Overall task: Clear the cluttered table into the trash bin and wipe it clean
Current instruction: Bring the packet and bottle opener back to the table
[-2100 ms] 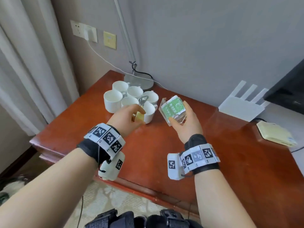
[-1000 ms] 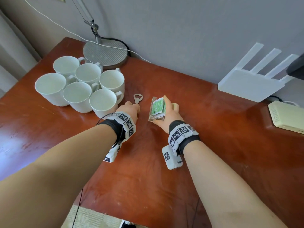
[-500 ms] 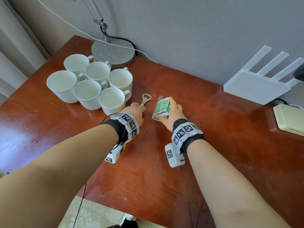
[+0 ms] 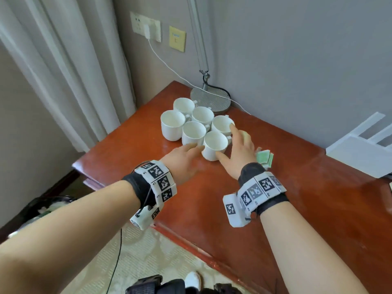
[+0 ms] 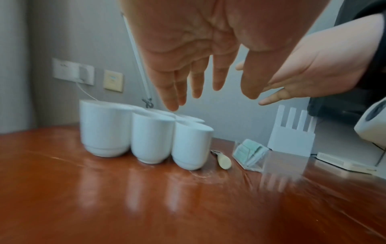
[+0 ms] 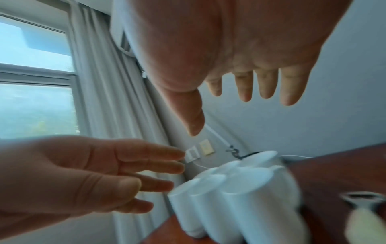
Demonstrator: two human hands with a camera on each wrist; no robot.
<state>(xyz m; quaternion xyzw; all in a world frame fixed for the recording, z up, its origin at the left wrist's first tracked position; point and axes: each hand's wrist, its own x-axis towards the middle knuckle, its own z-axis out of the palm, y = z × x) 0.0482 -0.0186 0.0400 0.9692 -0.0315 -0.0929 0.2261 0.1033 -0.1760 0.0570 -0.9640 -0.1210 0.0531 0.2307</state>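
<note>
Red-brown table (image 4: 286, 209), six empty white mugs (image 4: 194, 129) clustered, left hand (image 4: 182, 159) and right hand (image 4: 239, 153) flanking, grips loose, fingers straight.

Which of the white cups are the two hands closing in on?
Start at the round lamp base in the table's back corner; six white cups cluster just in front of it. The one meant is the cup nearest the person, between the left hand and right hand, beside the bottle opener.

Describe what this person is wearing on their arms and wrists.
Both forearms are bare, no sleeves. Each wrist carries a black band wrapped with white blocks printed with black square markers, plus a white camera box hanging under the wrist. A thin black cable dangles from the left one.
</note>
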